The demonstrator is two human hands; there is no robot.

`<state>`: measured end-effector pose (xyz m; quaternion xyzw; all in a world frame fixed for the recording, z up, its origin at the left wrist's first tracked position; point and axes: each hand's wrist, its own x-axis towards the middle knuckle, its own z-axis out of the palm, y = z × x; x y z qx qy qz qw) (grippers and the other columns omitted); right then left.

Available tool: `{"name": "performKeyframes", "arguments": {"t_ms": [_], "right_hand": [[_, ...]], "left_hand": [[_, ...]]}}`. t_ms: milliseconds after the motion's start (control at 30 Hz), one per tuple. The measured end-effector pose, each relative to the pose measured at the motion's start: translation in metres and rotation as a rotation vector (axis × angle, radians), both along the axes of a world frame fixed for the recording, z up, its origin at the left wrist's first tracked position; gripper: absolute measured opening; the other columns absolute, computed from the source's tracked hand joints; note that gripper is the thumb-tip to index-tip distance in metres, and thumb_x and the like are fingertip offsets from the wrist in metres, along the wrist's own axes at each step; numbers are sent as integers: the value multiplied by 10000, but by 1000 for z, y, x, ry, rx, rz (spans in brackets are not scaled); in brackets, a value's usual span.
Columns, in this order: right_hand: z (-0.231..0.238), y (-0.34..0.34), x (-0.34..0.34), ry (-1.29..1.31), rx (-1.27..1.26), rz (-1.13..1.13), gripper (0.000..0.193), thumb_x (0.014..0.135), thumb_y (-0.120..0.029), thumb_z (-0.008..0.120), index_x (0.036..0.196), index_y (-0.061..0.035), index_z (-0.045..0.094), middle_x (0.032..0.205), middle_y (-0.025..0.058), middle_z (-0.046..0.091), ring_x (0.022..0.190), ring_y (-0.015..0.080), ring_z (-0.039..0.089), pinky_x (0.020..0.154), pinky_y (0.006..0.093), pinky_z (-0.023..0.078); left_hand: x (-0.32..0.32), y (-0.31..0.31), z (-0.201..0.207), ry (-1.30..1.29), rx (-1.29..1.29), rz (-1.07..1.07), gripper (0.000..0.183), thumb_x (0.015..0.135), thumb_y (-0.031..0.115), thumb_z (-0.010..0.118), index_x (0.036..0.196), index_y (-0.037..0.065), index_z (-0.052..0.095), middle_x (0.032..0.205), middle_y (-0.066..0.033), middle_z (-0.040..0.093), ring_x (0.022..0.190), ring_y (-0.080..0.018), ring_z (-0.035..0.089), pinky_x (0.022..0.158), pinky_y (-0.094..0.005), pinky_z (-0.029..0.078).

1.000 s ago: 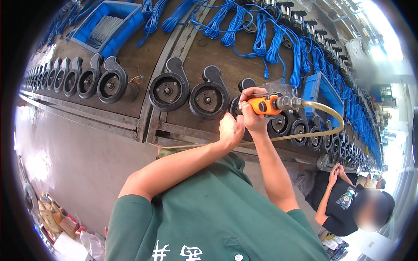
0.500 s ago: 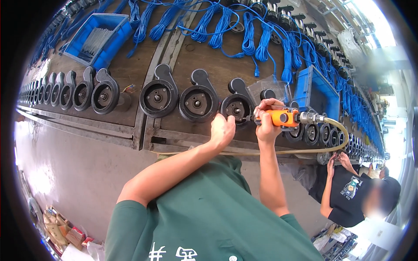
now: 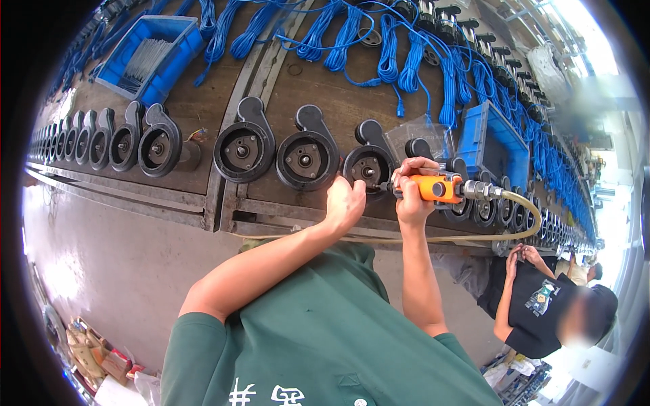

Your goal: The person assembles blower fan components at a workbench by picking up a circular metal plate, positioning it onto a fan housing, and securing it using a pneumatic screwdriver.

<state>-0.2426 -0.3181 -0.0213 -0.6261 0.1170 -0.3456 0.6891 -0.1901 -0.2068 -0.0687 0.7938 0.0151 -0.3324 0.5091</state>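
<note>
My right hand is wrapped round an orange air screwdriver, held almost level, with its tip at a round black motor housing. My left hand is closed at the near left rim of that housing; whether its fingers pinch a small part or the rim cannot be made out. A metal shaft and screws show in the housing's middle. Just left stands a similar housing, touched by neither hand. From the screwdriver's metal coupling a yellowish air hose loops back under my forearms.
More black housings line the table edge both ways. Blue cable bundles lie behind. One blue bin with thin pale ties is far left, another blue bin right. A co-worker stands at right.
Both hands stay almost in place, the screwdriver still at the same housing. The view has shifted slightly, and the co-worker at right has moved a little.
</note>
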Motion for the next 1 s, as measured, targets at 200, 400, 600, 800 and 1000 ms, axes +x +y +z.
{"name": "performKeyframes", "arguments": {"t_ms": [200, 400, 600, 800, 1000], "right_hand": [[-2, 1, -1, -109, 14, 23, 273, 807, 78, 507, 1066, -9, 496, 899, 96, 576, 700, 133, 564, 641, 252, 485], [1, 11, 6, -48, 35, -226, 283, 764, 71, 496, 1033, -15, 523, 868, 103, 565, 640, 158, 527, 652, 315, 492], [0, 7, 4, -40, 42, -258, 265, 790, 61, 532, 1046, -9, 526, 862, 77, 595, 675, 141, 583, 645, 267, 509], [-1, -2, 1, -32, -126, 148, 210, 786, 44, 520, 988, -13, 498, 853, 118, 542, 632, 144, 502, 593, 279, 468], [-8, 0, 0, -71, -162, 130, 196, 795, 50, 519, 975, -17, 480, 851, 118, 537, 633, 143, 494, 596, 280, 472]], "left_hand": [[-3, 0, -6, -25, -25, 20, 480, 890, 279, 561, 1004, -187, 568, 935, -365, 645, 913, -466, 661, 830, -468, 517], [-1, 1, -10, -18, -22, -11, 465, 887, 266, 566, 989, -188, 577, 896, -361, 644, 901, -460, 664, 822, -468, 519], [-1, 0, -9, -53, -36, 1, 448, 892, 250, 557, 1053, -168, 574, 921, -351, 647, 886, -458, 665, 824, -472, 516], [0, -1, -11, 48, -64, 11, 462, 896, 251, 550, 1149, -136, 547, 1005, -342, 644, 967, -443, 649, 883, -470, 495], [0, 1, 9, 70, -12, 18, 462, 891, 236, 539, 1160, -139, 523, 1034, -384, 633, 1030, -477, 641, 918, -471, 497]]}}
